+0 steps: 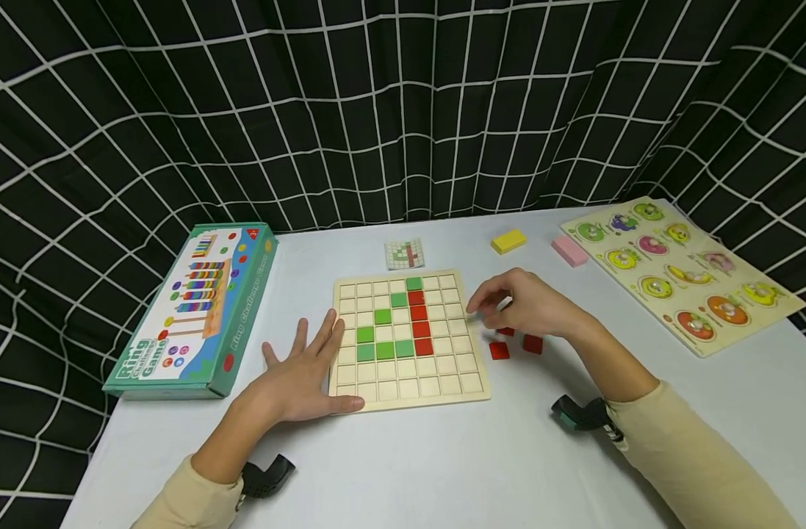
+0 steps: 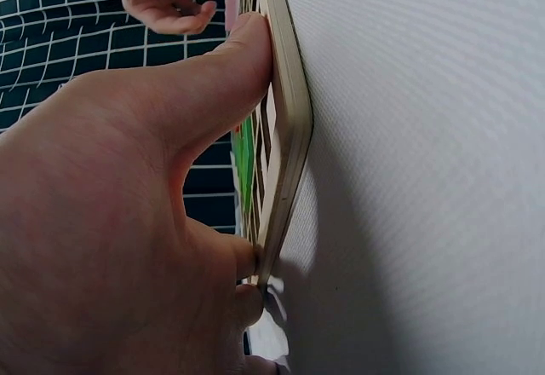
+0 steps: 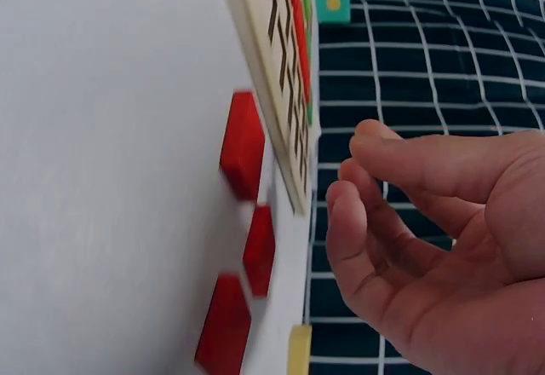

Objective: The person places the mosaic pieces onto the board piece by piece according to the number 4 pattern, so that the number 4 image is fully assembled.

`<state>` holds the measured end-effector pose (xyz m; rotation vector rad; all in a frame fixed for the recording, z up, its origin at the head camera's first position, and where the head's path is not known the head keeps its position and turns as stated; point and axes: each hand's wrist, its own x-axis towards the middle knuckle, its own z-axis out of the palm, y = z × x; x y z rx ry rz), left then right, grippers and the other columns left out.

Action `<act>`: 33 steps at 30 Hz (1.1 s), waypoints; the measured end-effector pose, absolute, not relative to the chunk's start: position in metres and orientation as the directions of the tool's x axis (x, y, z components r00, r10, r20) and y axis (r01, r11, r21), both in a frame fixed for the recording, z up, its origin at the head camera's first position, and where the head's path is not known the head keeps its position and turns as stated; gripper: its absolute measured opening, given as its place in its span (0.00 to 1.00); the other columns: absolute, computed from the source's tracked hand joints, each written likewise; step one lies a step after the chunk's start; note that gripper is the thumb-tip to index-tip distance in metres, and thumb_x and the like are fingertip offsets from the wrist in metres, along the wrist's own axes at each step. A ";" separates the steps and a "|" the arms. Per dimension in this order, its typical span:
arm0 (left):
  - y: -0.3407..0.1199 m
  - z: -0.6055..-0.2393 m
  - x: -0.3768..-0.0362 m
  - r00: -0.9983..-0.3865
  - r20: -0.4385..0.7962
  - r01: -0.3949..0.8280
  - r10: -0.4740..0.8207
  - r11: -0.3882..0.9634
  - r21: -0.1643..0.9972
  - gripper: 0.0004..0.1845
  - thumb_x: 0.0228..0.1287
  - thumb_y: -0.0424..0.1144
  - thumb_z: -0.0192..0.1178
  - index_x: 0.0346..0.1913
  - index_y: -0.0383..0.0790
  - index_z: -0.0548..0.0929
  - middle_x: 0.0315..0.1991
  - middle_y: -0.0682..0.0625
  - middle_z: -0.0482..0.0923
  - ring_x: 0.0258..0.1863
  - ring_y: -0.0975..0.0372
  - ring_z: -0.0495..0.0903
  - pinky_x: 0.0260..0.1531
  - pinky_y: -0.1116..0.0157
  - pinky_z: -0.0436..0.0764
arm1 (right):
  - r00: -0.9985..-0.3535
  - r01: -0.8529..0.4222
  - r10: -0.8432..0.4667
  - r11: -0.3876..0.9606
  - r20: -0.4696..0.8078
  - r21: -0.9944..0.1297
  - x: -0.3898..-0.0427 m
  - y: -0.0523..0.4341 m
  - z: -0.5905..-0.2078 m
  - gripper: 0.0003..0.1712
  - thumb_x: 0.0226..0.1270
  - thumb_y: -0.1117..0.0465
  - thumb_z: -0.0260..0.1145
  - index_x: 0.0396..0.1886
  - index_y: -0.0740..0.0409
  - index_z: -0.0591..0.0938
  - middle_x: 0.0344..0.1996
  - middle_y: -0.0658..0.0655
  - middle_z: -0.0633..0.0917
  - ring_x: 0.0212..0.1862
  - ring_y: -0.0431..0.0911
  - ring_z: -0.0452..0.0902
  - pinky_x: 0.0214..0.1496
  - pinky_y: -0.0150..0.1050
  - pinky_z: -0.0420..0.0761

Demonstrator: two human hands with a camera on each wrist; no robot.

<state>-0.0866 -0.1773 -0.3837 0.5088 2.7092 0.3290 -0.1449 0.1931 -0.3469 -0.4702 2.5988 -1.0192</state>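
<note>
A wooden grid board (image 1: pixel 409 402) lies on the white table with a column of several red tiles (image 1: pixel 419 313) and a slanting line and row of green tiles (image 1: pixel 383 351) in its squares. My left hand (image 1: pixel 303 378) is spread at the board's left edge, its thumb (image 2: pixel 247 55) resting on the near left corner. Just off the right edge, my right hand (image 1: pixel 518 301) hovers with loosely bent fingers. The right wrist view shows nothing between its fingertips (image 3: pixel 345 200). Below that hand lie three loose red tiles (image 1: pixel 499 350), one partly hidden in the head view.
A small pattern card (image 1: pixel 405 255) lies behind the board. A yellow block (image 1: pixel 508 241) and a pink block (image 1: pixel 569 250) sit at the back right, beside a fruit puzzle board (image 1: pixel 693 275). To the left is a green ring game box (image 1: pixel 194 312). A black grid curtain (image 1: pixel 389 110) stands behind.
</note>
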 end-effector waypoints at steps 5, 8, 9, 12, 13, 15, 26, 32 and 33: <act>-0.177 -0.383 -0.086 -0.870 -0.306 0.305 0.387 0.909 0.285 0.69 0.55 0.76 0.65 0.86 0.42 0.42 0.87 0.48 0.31 0.83 0.33 0.35 0.57 0.13 0.39 | -0.906 -0.163 -0.380 0.717 -0.184 -0.677 -0.144 0.208 -0.347 0.15 0.59 0.73 0.71 0.45 0.58 0.90 0.42 0.58 0.89 0.43 0.51 0.79 0.39 0.39 0.82; -0.177 -0.383 -0.086 -0.870 -0.307 0.305 0.387 0.909 0.283 0.69 0.55 0.76 0.65 0.86 0.42 0.42 0.87 0.48 0.31 0.83 0.34 0.35 0.56 0.13 0.39 | -0.907 -0.154 -0.375 0.721 -0.194 -0.676 -0.144 0.217 -0.348 0.15 0.58 0.73 0.72 0.46 0.59 0.90 0.42 0.57 0.90 0.42 0.51 0.80 0.40 0.39 0.82; -0.176 -0.383 -0.086 -0.869 -0.308 0.303 0.387 0.909 0.285 0.69 0.54 0.76 0.65 0.86 0.42 0.42 0.87 0.48 0.31 0.83 0.34 0.35 0.56 0.13 0.39 | -0.908 -0.142 -0.367 0.724 -0.202 -0.675 -0.144 0.220 -0.348 0.16 0.57 0.73 0.72 0.46 0.59 0.90 0.42 0.57 0.90 0.42 0.50 0.81 0.41 0.38 0.82; -0.177 -0.383 -0.086 -0.870 -0.307 0.304 0.387 0.910 0.283 0.69 0.54 0.76 0.65 0.86 0.42 0.42 0.87 0.48 0.31 0.83 0.34 0.35 0.57 0.13 0.39 | -0.907 -0.113 -0.358 0.717 -0.224 -0.688 -0.144 0.225 -0.350 0.17 0.56 0.73 0.73 0.47 0.61 0.90 0.41 0.58 0.89 0.41 0.49 0.81 0.40 0.37 0.82; -0.177 -0.383 -0.086 -0.870 -0.307 0.305 0.387 0.910 0.283 0.69 0.55 0.77 0.65 0.86 0.42 0.42 0.87 0.48 0.31 0.83 0.34 0.35 0.57 0.13 0.39 | -0.906 -0.098 -0.354 0.712 -0.234 -0.695 -0.144 0.227 -0.350 0.17 0.55 0.73 0.73 0.47 0.62 0.89 0.40 0.58 0.89 0.41 0.49 0.80 0.40 0.36 0.82; -0.177 -0.383 -0.086 -0.870 -0.305 0.306 0.388 0.909 0.282 0.69 0.55 0.77 0.65 0.86 0.42 0.42 0.87 0.48 0.31 0.83 0.34 0.35 0.56 0.13 0.39 | -0.903 -0.075 -0.349 0.703 -0.251 -0.707 -0.144 0.228 -0.351 0.18 0.54 0.73 0.75 0.47 0.63 0.89 0.40 0.59 0.88 0.41 0.49 0.80 0.39 0.35 0.82; -0.178 -0.383 -0.085 -0.868 -0.303 0.308 0.393 0.906 0.291 0.68 0.55 0.77 0.65 0.86 0.42 0.42 0.87 0.48 0.31 0.83 0.34 0.35 0.56 0.13 0.38 | -0.898 -0.048 -0.326 0.742 -0.297 -0.669 -0.145 0.227 -0.359 0.19 0.51 0.68 0.81 0.44 0.61 0.87 0.34 0.58 0.84 0.37 0.48 0.77 0.37 0.35 0.79; -0.178 -0.382 -0.085 -0.867 -0.304 0.309 0.394 0.905 0.292 0.68 0.55 0.76 0.65 0.86 0.42 0.42 0.87 0.48 0.30 0.83 0.34 0.35 0.56 0.13 0.38 | -0.909 -0.076 -0.314 0.772 -0.275 -0.631 -0.145 0.224 -0.363 0.18 0.49 0.68 0.82 0.41 0.59 0.87 0.33 0.57 0.83 0.37 0.48 0.76 0.39 0.37 0.80; -0.178 -0.383 -0.085 -0.867 -0.303 0.310 0.394 0.905 0.291 0.68 0.55 0.77 0.65 0.86 0.43 0.42 0.87 0.48 0.30 0.83 0.34 0.35 0.56 0.13 0.38 | -0.910 -0.079 -0.313 0.775 -0.272 -0.627 -0.145 0.224 -0.364 0.18 0.49 0.68 0.82 0.41 0.59 0.87 0.33 0.56 0.83 0.37 0.48 0.76 0.39 0.38 0.79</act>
